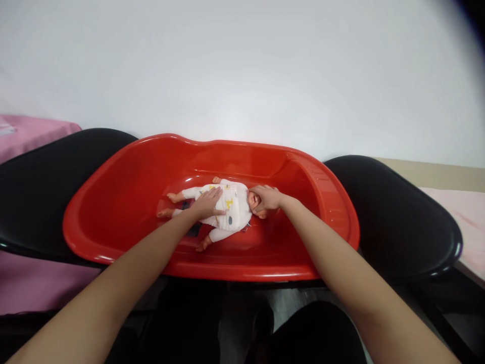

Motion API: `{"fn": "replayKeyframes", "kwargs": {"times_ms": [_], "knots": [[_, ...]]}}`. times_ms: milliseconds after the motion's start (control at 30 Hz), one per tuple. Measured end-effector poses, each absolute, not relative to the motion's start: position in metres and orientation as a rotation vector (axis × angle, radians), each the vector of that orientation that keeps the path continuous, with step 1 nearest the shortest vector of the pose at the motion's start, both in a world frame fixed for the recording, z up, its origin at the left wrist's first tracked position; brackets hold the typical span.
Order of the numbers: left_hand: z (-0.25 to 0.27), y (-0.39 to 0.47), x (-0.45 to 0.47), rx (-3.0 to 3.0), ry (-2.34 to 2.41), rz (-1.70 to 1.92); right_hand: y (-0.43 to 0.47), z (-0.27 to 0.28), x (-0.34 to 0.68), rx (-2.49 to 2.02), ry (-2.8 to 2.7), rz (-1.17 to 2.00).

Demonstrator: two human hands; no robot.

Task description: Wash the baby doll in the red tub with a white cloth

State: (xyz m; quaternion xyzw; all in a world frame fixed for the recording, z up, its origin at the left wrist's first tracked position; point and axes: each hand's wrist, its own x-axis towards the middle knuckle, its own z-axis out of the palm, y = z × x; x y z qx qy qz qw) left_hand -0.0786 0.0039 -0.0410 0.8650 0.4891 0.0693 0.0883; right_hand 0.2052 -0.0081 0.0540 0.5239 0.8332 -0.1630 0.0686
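Observation:
A baby doll [235, 202] in a white outfit with small coloured prints lies on its back inside a red baby bathtub [113, 202]. Its head is at the right and its bare feet point left. My left hand [207, 203] rests on the doll's belly, thumb and fingers spread apart. Around the top of the doll's head curves my right hand [268, 197], thumb on the near side and fingers on the far side, hiding part of the head. A dark patch shows beneath the doll's legs; I cannot tell what it is.
The tub stands across black rounded-end seats or stools, one at the left [56, 187] and one at the right [397, 217]. Behind is a white wall [242, 65]. Pink cloth [41, 132] lies at the left, paler pink [466, 217] at the right. My dark-clothed legs are below.

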Motion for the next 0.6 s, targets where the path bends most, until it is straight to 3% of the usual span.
{"fn": "replayKeyframes", "kwargs": {"times_ms": [600], "knots": [[-0.046,0.008,-0.126,2.271,2.161,0.002,-0.011,0.057,0.203,1.566,2.508,-0.496]]}}
